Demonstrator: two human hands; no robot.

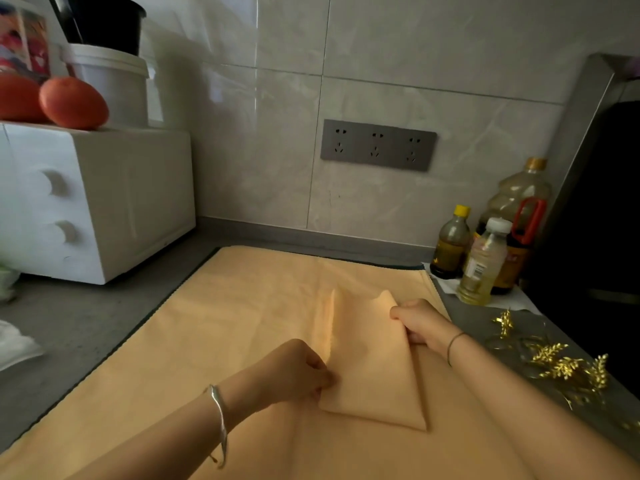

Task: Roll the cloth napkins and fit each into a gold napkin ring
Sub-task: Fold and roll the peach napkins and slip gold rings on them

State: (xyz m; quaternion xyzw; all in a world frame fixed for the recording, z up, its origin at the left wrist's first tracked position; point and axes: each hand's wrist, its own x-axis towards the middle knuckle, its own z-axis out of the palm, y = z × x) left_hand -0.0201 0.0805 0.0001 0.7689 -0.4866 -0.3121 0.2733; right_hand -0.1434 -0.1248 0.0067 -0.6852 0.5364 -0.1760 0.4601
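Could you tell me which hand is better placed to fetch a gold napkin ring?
Probably the right hand: the gold napkin rings lie on its side of the napkin; the left hand is across it.

A single wide-angle view from the person's head looks forward and down at close range onto the grey stone countertop [104,317]. Both bare forearms [173,438] enter from the lower edge; the glossy beige tiled wall [381,46] fills the upper half.

- White microwave [104,202] at the left on the grey worktop [69,320].
- Two oranges [72,102] and a white bucket [110,84] on top of it.
- Three bottles [485,258] at the right, near the wall.
- Grey socket strip [378,145] on the tiled wall [415,46].
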